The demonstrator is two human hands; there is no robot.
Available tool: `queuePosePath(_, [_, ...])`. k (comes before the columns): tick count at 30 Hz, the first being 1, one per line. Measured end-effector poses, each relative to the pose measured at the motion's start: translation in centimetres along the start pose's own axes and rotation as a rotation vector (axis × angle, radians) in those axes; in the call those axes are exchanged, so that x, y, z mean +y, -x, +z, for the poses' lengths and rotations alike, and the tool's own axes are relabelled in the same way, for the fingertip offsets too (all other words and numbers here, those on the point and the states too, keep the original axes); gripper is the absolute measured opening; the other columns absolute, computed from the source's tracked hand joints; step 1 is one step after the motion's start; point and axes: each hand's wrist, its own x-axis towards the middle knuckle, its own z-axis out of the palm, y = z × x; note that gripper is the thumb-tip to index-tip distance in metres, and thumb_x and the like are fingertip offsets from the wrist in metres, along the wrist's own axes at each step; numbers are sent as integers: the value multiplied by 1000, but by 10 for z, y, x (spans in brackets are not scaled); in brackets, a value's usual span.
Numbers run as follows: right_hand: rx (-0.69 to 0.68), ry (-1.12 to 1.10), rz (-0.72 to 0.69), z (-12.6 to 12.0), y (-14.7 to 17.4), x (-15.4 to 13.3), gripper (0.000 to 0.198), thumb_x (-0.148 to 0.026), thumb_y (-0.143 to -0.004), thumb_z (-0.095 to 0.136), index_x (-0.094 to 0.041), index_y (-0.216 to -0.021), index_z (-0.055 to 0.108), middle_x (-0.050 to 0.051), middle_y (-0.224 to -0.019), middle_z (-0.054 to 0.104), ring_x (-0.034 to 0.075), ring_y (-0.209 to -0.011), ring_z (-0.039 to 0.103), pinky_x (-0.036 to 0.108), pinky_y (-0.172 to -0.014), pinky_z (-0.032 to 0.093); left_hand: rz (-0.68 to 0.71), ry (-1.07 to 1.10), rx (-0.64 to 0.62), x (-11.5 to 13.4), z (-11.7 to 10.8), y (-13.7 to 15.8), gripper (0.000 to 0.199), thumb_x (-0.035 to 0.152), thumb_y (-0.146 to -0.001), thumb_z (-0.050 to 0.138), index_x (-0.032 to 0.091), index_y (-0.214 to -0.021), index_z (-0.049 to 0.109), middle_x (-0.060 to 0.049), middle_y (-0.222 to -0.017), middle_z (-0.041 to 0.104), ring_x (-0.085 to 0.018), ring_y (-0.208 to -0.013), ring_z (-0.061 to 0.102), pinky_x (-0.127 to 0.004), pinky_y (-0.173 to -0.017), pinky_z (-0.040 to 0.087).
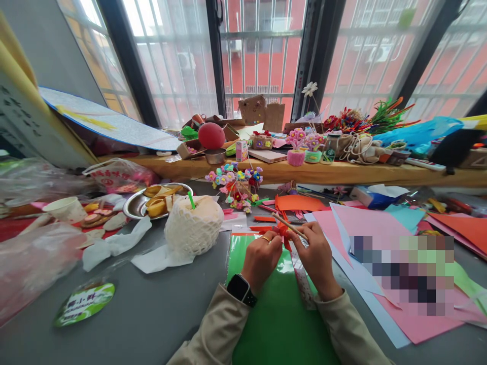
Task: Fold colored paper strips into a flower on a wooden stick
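Over a green sheet (281,319), both of my hands meet at a red folded-paper piece with pointed petals (282,229), which looks like a paper flower. My left hand (262,256), wearing a watch and a ring, pinches its near side. In my right hand (317,258) a thin wooden stick (294,229) is held between thumb and fingers, slanting across the red paper. The fingers partly hide where stick and paper touch. A pale patterned strip (303,281) lies under my right wrist. Beyond the hands rests orange paper (299,203).
Left stand a coconut in white foam netting (195,225) with a green straw, and a metal bowl (131,207) of peels. Pink paper sheets (422,324) cover the right side. A bunch of small craft flowers (238,185) stands ahead, before a crowded wooden sill (163,170).
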Motion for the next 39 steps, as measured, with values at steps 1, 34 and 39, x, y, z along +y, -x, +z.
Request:
queuePosePath(1, [-3, -10, -12, 0, 0, 0, 22, -38, -74, 50, -18, -74, 59, 3, -75, 49, 15, -68, 51, 26, -58, 39, -9, 3, 9, 0, 0, 0, 11, 17, -78, 42, 18, -72, 51, -1, -74, 60, -10, -60, 55, -19, -53, 39])
queuePosePath(34, [-66, -69, 19, -3, -5, 8, 19, -32, -76, 49, -16, -68, 57, 3, -72, 49, 15, -66, 50, 27, -61, 39, 60, 25, -33, 2, 0, -1, 12, 16, -78, 41, 17, -75, 52, -1, -72, 59, -10, -61, 54, -19, -52, 40])
queuePosePath(39, [-56, -72, 9, -3, -6, 8, 20, -34, -76, 48, -17, -68, 57, 3, -72, 49, 15, -66, 50, 27, -59, 39, 61, 10, -30, 2, -1, -1, 12, 17, -77, 41, 17, -72, 51, -2, -72, 60, -10, -59, 53, -20, -51, 39])
